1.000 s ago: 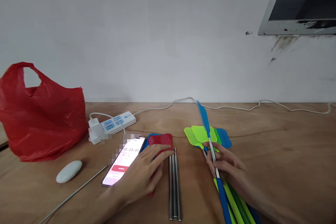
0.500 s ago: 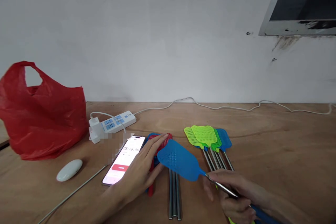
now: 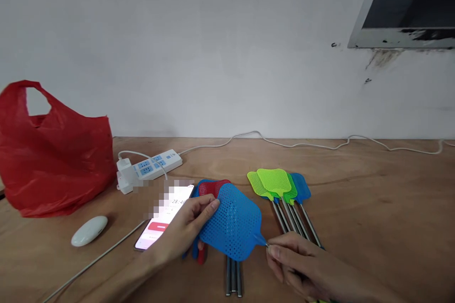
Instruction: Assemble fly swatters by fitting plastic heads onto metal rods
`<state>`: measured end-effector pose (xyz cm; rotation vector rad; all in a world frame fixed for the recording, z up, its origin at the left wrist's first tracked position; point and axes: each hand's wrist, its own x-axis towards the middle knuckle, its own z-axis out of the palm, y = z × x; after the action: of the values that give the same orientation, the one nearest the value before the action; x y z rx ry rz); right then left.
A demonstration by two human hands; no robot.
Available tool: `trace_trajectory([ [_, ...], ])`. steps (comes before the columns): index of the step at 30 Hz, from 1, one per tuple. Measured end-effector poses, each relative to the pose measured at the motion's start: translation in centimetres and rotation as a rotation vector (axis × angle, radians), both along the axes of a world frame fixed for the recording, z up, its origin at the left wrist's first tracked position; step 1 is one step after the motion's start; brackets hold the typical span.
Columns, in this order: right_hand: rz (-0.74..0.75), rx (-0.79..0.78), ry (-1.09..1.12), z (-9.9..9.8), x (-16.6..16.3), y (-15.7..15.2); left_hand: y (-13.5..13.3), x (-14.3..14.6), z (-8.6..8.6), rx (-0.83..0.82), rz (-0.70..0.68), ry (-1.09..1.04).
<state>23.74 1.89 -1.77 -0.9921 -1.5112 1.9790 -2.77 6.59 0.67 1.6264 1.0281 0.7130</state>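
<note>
A blue fly swatter (image 3: 236, 222) is held up between my two hands, its perforated head facing me. My left hand (image 3: 190, 225) pinches the left edge of the head, thumb in front. Fingers of my right hand (image 3: 302, 262) are wrapped round its metal shaft just below the head; the lower handle is hidden. Behind the blue head, a red swatter head (image 3: 209, 188) lies on the table with blue pieces beneath it. Metal tubes (image 3: 233, 279) stick out below. To the right, yellow-green swatters (image 3: 273, 181) overlap a blue swatter (image 3: 301, 187), partly behind my right hand.
A lit phone (image 3: 167, 215) lies beside my left forearm. Further left are a white oval object (image 3: 89, 231), a white power strip (image 3: 152, 165) with a plug, and a red plastic bag (image 3: 57, 161). A white cable (image 3: 295, 144) runs along the wooden table (image 3: 384, 208).
The blue swatter's head has turned to face me more fully. My left hand has gone from lying open beside it to gripping its edge. My right hand has shifted slightly left.
</note>
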Motion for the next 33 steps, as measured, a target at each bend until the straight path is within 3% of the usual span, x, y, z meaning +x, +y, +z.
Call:
trace_trajectory([
  [2, 0.028, -0.016, 0.045, -0.2, -0.1, 0.4, 0.0, 0.3, 0.0, 0.008, 0.07, 0.015],
  [5, 0.044, 0.002, 0.046, 0.0, -0.4, 0.6, -0.2, 0.7, 0.0, 0.154, 0.155, 0.054],
  [10, -0.076, 0.198, -0.112, 0.9, -0.8, 0.1, 0.2, 0.2, 0.5, 0.461, 0.24, 0.18],
  [13, -0.186, 0.297, -0.146, 0.6, -0.6, 0.2, 1.3, -1.0, 0.7, 0.488, 0.348, 0.143],
  [15, -0.215, 0.279, -0.111, 0.2, -0.4, 0.6, 2.0, -1.7, 0.7, 0.474, 0.377, 0.102],
  [19, -0.285, 0.169, 0.049, -0.5, -0.1, 1.5, 1.9, -1.6, 0.1, 0.426, 0.288, 0.067],
  [24, -0.405, 0.133, 0.118, -0.2, 0.1, 1.4, 0.9, -0.3, -0.7, 0.233, 0.112, -0.002],
  [33, -0.24, 0.077, 0.066, 0.0, 0.3, 0.4, -0.1, 0.2, -0.4, 0.108, 0.001, -0.053],
])
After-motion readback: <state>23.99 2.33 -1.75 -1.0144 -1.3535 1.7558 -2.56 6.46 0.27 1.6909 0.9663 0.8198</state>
